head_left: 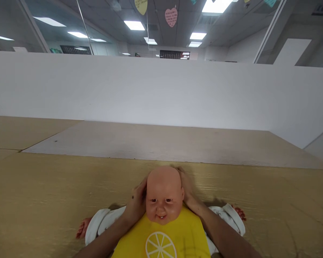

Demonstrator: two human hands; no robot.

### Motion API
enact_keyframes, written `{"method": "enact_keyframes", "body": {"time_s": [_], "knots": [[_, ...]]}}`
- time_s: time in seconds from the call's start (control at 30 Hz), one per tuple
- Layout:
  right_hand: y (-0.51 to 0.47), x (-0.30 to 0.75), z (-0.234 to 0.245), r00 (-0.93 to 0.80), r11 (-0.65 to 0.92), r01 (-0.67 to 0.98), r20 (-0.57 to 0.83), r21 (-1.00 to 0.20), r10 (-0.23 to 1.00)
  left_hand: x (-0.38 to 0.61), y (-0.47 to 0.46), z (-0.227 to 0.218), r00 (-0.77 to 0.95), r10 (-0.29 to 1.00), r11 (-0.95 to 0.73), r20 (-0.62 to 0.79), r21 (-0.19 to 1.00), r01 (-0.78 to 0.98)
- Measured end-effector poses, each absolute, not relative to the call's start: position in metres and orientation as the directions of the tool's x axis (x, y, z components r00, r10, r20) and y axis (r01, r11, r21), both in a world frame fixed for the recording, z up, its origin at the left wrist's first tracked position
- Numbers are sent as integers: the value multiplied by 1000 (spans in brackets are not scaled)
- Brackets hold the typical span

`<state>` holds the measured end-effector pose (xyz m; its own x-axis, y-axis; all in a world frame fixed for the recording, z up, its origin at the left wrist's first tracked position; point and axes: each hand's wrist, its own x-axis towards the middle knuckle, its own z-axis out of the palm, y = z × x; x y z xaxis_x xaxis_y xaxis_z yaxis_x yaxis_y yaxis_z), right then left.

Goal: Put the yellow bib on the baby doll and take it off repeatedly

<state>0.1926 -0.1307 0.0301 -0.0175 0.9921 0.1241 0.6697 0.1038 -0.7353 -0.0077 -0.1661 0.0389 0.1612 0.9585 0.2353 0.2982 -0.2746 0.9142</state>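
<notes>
A bald baby doll [164, 188] lies on its back on the tan surface, its face turned up. Over its chest is a yellow bib [134, 238] with a white citrus-slice print. My left hand [138, 200] cups the left side of the doll's head, its fingers partly hidden behind it. On the other side my right hand [187, 184] is pressed against the head near the ear, with the fingertips reaching around behind the crown. The doll's arms, in white sleeves [102, 222], are spread out to both sides, and the lower body is out of view.
The tan surface [56, 190] has a seam and a paler strip [156, 141] beyond the doll's head. Behind that stands a low white wall [150, 89] topped with glass panels. Paper hearts [171, 17] hang on the glass.
</notes>
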Motion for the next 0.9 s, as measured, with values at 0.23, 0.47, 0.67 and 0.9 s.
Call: {"method": "enact_keyframes", "body": {"time_s": [0.23,0.47,0.67,0.9], "knots": [[-132,198,47,-49,57,975,42,-216,998,-9,-160,26,205,943,-325,260,845,424],[-133,197,43,-50,61,989,86,-131,995,-7,-159,29,220,949,-302,228,859,413],[-135,195,50,-26,29,998,58,-52,998,-8,-157,25,219,945,-318,242,831,457],[-135,195,54,-28,30,999,49,-45,998,-9,-155,21,245,934,-351,259,796,494]]}}
